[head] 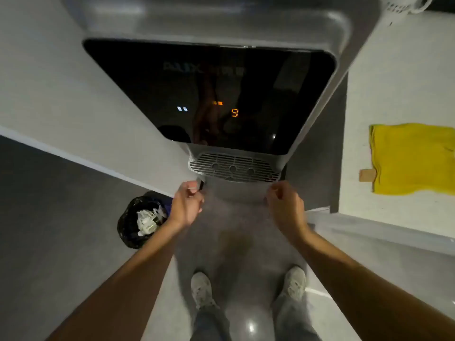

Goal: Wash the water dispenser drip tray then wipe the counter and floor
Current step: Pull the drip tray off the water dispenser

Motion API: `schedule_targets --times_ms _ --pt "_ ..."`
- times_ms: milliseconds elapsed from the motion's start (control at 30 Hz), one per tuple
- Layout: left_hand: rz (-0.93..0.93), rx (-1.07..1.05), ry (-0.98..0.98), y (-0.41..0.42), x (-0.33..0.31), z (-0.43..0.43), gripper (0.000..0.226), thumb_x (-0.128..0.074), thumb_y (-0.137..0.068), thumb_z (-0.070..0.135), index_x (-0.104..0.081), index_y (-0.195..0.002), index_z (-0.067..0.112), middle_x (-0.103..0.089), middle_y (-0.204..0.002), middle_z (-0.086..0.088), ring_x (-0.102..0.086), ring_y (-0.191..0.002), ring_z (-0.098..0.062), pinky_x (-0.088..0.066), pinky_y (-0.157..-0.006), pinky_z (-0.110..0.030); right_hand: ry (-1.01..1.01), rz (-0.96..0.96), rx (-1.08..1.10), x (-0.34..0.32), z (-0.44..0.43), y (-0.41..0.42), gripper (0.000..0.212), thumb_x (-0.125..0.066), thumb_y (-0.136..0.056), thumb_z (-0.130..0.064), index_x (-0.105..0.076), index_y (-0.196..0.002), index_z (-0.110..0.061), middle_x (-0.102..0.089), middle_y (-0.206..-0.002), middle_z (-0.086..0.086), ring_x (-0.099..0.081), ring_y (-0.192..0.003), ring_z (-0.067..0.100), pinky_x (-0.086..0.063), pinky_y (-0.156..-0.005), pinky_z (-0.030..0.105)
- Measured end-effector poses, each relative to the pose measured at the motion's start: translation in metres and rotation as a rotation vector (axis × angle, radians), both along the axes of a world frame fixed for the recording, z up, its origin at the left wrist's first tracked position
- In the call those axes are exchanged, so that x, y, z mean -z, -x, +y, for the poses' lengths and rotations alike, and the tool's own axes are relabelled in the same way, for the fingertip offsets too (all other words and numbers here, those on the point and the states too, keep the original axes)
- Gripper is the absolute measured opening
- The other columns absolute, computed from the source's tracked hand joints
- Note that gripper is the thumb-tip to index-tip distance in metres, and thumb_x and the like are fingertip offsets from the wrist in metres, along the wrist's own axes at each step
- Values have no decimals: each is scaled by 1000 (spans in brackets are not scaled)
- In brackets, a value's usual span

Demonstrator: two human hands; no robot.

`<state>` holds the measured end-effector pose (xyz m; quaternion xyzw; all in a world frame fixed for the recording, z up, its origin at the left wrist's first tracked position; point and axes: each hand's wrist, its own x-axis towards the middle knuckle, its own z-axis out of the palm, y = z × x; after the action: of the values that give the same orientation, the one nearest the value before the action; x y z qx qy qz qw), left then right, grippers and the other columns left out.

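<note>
The water dispenser stands in front of me, with a black glass panel showing orange and white digits. Below the panel sits the drip tray, a grey slotted grille seated in the dispenser. My left hand is just below the tray's left front corner, fingers curled, fingertips by a dark edge there. My right hand is just below the tray's right front corner, fingers also curled. Neither hand visibly holds anything. A yellow cloth lies on the white counter at the right.
A black-lined waste bin with crumpled paper stands on the grey floor at the left, against a white wall. My shoes are on the glossy floor below the dispenser. A white mug sits at the counter's far end.
</note>
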<state>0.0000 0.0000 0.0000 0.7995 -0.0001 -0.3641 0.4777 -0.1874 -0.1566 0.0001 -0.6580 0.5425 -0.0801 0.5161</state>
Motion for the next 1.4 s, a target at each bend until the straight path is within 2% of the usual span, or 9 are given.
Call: schedule_targets --times_ms 133,200,267,400,533,767,967,1133,1400 --pt "-29 -76 -41 -51 44 -17 38 -57 -105 22 -46 -139 10 -54 -126 -9 -59 -108 -24 -49 -98 -42 -127 113 171 53 -22 -29 51 -51 -103 -47 -42 -143 -16 -63 -135 20 -60 -122 44 -48 -103 48" --pt "28 -54 8 -66 63 -27 14 -45 -109 29 -57 -113 22 -58 -116 -2 -61 -99 -14 -39 -107 -43 -259 112 237 75 -31 -39 69 -44 -104 -55 -25 -160 -20 -50 -152 21 -52 -134 46 -44 -110 54" --pt "-57 101 -34 -71 73 -33 17 -44 -109 29 -53 -95 29 -58 -102 4 -58 -84 -7 -47 -97 -43 -358 80 242 92 -35 -44 67 -38 -104 -59 -25 -161 -25 -49 -153 17 -53 -132 47 -50 -105 62" --pt "11 23 18 -72 88 -38 11 -47 -107 12 -57 -104 12 -55 -86 -2 -53 -71 -12 -52 -77 -35 -324 9 250 104 -33 -49 56 -34 -107 -56 -45 -146 -18 -58 -141 13 -55 -132 43 -49 -106 62" --pt "136 -137 108 -66 81 -34 22 -41 -108 8 -57 -96 18 -54 -85 -4 -55 -82 -23 -46 -88 -47 -343 -89 405 101 -17 -53 40 -38 -109 -46 -51 -130 -14 -60 -110 15 -61 -94 31 -58 -80 48" --pt "157 -190 98 -38 67 14 28 -43 -108 13 -56 -132 6 -66 -113 -15 -66 -101 -28 -57 -89 -42 -441 -190 454 74 26 -29 19 -40 -111 -37 -47 -116 -21 -60 -104 8 -56 -72 20 -52 -70 39" --pt "165 -160 89 -4 7 77 21 -49 -108 18 -59 -126 13 -68 -111 -11 -70 -86 -16 -61 -81 -39 -484 -231 455 11 77 13 20 -40 -111 -37 -47 -120 -21 -62 -105 8 -57 -68 18 -51 -59 31" --pt "178 -139 120 26 -63 112 25 -55 -106 19 -60 -130 10 -68 -122 -24 -69 -100 -29 -55 -100 -54 -490 -288 501 -58 110 60 33 -43 -110 -40 -52 -133 -17 -68 -110 8 -63 -80 21 -54 -63 31" --pt "160 5 196 95 -168 114 33 -60 -103 15 -55 -136 9 -72 -122 -21 -74 -96 -30 -59 -77 -38 -388 -455 719 -159 145 159 17 -52 -107 -37 -59 -111 -22 -70 -92 -1 -64 -68 14 -53 -61 29"
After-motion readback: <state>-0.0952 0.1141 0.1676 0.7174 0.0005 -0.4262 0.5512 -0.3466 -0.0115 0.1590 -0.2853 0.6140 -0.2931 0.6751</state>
